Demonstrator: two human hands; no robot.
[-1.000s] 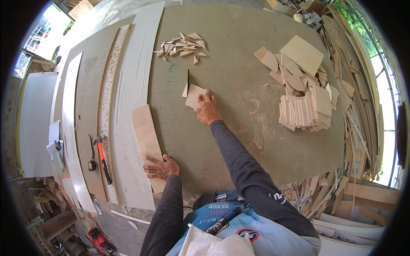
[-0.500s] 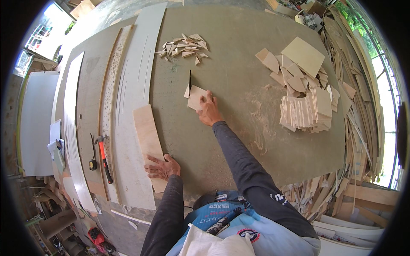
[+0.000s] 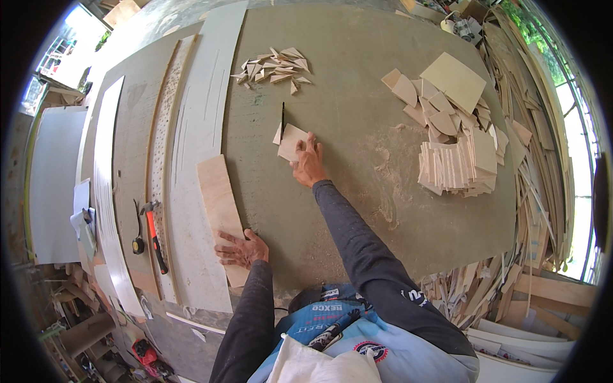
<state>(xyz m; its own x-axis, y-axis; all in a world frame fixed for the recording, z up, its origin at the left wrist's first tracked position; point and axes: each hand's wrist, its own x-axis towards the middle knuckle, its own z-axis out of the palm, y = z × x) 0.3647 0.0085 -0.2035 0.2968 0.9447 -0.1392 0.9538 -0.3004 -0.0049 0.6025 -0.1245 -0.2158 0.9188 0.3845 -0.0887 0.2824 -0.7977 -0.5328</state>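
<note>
My right hand (image 3: 309, 161) grips a small square of thin plywood (image 3: 292, 142) at its near right corner, with bent fingers on top. The square lies tilted on the work surface, its left side against a thin dark upright saw blade (image 3: 283, 118). A small pale offcut (image 3: 277, 135) sits just left of the blade. Lower left, my left hand (image 3: 244, 249) rests flat, fingers spread, on a long plywood strip (image 3: 217, 185). That strip lies partly over a long white board (image 3: 203, 121).
Beyond the blade lies a heap of pointed offcuts (image 3: 274, 67). Stacked and loose plywood pieces (image 3: 456, 159) are at the right. A hammer (image 3: 154, 239), a tape measure (image 3: 138, 245) and a speckled wooden batten (image 3: 167, 108) lie at the left. Long wood strips (image 3: 536, 127) crowd the right edge.
The whole picture has shifted slightly. My right hand and the plywood square have hardly moved against the blade. My left hand stays on the strip.
</note>
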